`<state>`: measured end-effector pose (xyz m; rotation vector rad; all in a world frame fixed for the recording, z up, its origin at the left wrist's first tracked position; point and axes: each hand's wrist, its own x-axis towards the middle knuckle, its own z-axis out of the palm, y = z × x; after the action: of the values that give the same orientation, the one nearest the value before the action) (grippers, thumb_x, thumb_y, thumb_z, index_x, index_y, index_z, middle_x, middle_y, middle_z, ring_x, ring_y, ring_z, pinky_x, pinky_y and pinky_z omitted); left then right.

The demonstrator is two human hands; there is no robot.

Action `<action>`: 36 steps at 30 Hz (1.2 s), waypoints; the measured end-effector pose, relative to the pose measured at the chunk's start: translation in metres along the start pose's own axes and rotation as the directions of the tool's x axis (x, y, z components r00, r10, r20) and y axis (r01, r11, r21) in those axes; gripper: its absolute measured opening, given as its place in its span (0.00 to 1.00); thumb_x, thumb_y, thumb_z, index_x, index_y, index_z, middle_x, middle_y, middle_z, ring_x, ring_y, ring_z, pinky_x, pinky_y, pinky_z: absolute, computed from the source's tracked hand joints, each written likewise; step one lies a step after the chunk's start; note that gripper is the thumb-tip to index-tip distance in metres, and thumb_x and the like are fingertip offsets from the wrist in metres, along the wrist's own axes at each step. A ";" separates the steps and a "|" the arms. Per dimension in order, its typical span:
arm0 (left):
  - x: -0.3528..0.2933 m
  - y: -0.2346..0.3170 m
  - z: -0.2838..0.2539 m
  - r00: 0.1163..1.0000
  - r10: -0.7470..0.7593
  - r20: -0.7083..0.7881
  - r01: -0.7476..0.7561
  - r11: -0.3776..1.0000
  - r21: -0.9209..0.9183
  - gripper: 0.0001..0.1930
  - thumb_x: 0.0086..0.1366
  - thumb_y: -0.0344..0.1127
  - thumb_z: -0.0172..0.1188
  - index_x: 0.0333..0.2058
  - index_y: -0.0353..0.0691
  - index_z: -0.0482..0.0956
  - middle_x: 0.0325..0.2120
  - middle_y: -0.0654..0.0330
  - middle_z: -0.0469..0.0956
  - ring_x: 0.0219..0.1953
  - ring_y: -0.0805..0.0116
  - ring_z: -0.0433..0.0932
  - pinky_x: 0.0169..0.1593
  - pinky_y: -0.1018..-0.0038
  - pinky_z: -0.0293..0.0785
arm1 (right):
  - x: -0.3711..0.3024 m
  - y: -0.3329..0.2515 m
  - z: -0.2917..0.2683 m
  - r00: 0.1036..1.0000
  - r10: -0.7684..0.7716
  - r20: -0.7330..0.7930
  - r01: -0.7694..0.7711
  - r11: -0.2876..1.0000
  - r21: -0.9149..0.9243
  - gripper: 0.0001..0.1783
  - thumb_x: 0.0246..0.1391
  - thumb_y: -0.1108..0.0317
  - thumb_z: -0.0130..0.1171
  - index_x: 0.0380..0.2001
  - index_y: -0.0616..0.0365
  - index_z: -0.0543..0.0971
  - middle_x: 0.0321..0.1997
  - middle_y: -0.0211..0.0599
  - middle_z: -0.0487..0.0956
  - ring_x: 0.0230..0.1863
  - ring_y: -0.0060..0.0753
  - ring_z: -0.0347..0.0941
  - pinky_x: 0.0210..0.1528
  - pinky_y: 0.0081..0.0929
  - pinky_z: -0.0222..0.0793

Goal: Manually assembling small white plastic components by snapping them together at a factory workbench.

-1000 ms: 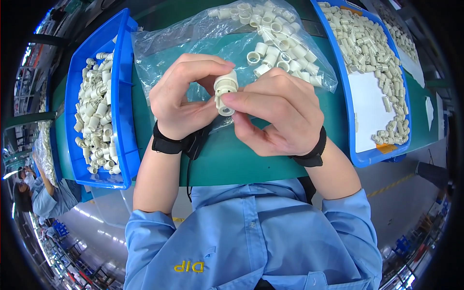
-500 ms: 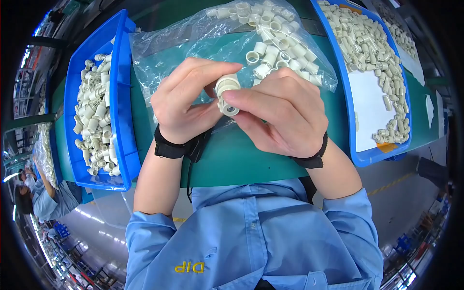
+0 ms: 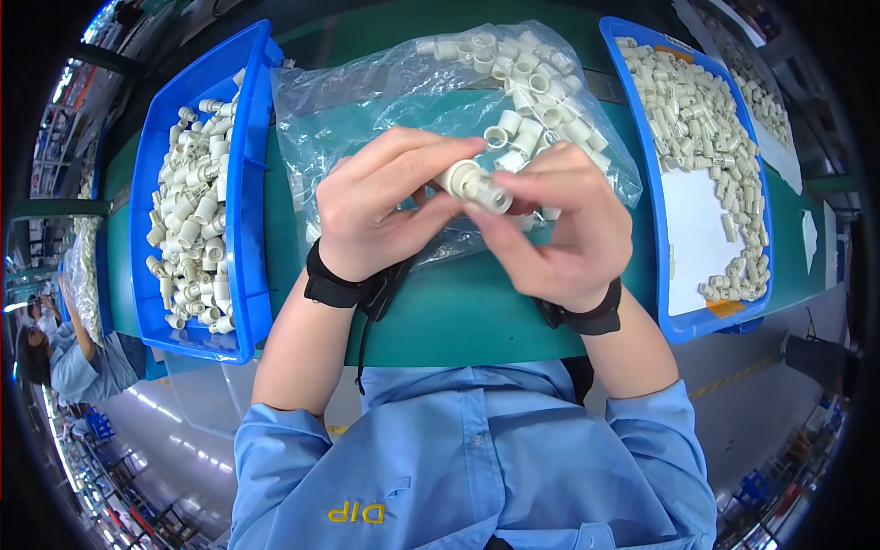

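Over the middle of the table, my left hand (image 3: 378, 203) pinches a cream-white stepped plastic fitting (image 3: 466, 180) between thumb and fingers. Its wider sleeve end sits in that hand, and its narrower, shinier end points toward my right hand (image 3: 570, 229). The thumb and index finger of my right hand close around this narrow tip. Beneath and behind the hands lies a clear plastic bag (image 3: 367, 101) with loose white plastic sleeves (image 3: 527, 128) in it, mostly on the right side. Part of the fitting is hidden by my fingers.
To the left a blue bin (image 3: 247, 275) holds many white fittings (image 3: 194, 206). On the right, a blue tray (image 3: 666, 275) carries a heap of smaller white parts (image 3: 687, 110) and a white sheet (image 3: 692, 234). Green matting (image 3: 458, 321) covers the table. Another person (image 3: 87, 357) sits far left.
The fitting has tilted so its narrow end now points more to the right. My right hand's thumb and index finger have shifted onto that end, and its fingers have spread somewhat.
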<state>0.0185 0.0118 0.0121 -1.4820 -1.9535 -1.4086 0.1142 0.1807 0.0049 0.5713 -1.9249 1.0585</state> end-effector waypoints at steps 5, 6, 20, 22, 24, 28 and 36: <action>0.002 -0.007 -0.005 0.999 -0.020 0.033 0.020 1.000 0.013 0.17 0.48 0.28 0.75 0.40 0.42 0.86 0.31 0.60 0.79 0.27 0.73 0.78 0.25 0.81 0.74 | -0.002 0.008 -0.004 0.891 0.424 0.165 -0.454 0.809 0.373 0.12 0.56 0.69 0.63 0.39 0.65 0.76 0.34 0.38 0.77 0.30 0.25 0.76 0.30 0.21 0.71; 0.004 -0.007 -0.005 0.998 -0.019 0.056 0.018 1.000 0.019 0.17 0.47 0.29 0.75 0.39 0.42 0.86 0.30 0.60 0.79 0.27 0.73 0.77 0.25 0.81 0.74 | 0.000 0.009 -0.006 0.817 0.513 0.263 -0.575 0.685 0.448 0.14 0.60 0.64 0.60 0.39 0.65 0.75 0.35 0.39 0.77 0.31 0.26 0.76 0.30 0.21 0.73; 0.001 0.001 -0.001 0.994 -0.016 0.106 0.019 0.999 -0.034 0.18 0.45 0.31 0.77 0.38 0.41 0.88 0.21 0.65 0.70 0.22 0.76 0.69 0.22 0.79 0.63 | -0.001 0.016 0.000 0.555 0.436 0.708 -0.800 0.046 0.598 0.41 0.63 0.37 0.43 0.48 0.74 0.73 0.35 0.47 0.79 0.27 0.34 0.80 0.22 0.27 0.79; -0.002 0.001 0.000 0.995 0.033 0.090 -0.028 0.998 -0.057 0.17 0.46 0.29 0.76 0.38 0.35 0.86 0.22 0.66 0.70 0.23 0.77 0.65 0.24 0.81 0.57 | -0.001 0.015 -0.001 0.574 0.407 0.711 -0.803 0.107 0.586 0.44 0.60 0.34 0.44 0.45 0.76 0.74 0.29 0.47 0.79 0.22 0.33 0.79 0.20 0.26 0.78; -0.002 0.003 -0.001 0.995 0.034 0.089 -0.029 0.998 -0.062 0.17 0.46 0.29 0.75 0.38 0.34 0.86 0.21 0.65 0.70 0.23 0.76 0.66 0.24 0.80 0.58 | 0.001 0.013 0.000 0.567 0.418 0.710 -0.805 0.097 0.586 0.45 0.59 0.33 0.45 0.44 0.76 0.74 0.27 0.46 0.79 0.20 0.33 0.78 0.19 0.26 0.77; -0.001 0.004 -0.001 0.996 0.044 0.082 -0.037 0.996 -0.076 0.16 0.47 0.28 0.74 0.38 0.33 0.86 0.21 0.65 0.70 0.23 0.76 0.66 0.24 0.80 0.59 | 0.003 0.010 0.002 0.552 0.445 0.705 -0.807 0.076 0.585 0.47 0.57 0.31 0.47 0.42 0.78 0.74 0.22 0.46 0.78 0.15 0.33 0.77 0.16 0.25 0.75; 0.002 0.011 0.002 0.995 0.095 0.009 -0.095 0.994 -0.060 0.19 0.44 0.29 0.76 0.39 0.39 0.87 0.20 0.64 0.71 0.21 0.74 0.69 0.22 0.78 0.63 | 0.001 0.008 0.001 0.614 0.410 0.675 -0.774 0.142 0.617 0.47 0.58 0.31 0.47 0.44 0.78 0.74 0.23 0.46 0.78 0.16 0.32 0.77 0.16 0.25 0.75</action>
<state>0.0275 0.0148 0.0182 -1.5917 -1.8367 -1.4317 0.1078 0.1846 0.0018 0.5099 -1.7391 2.8390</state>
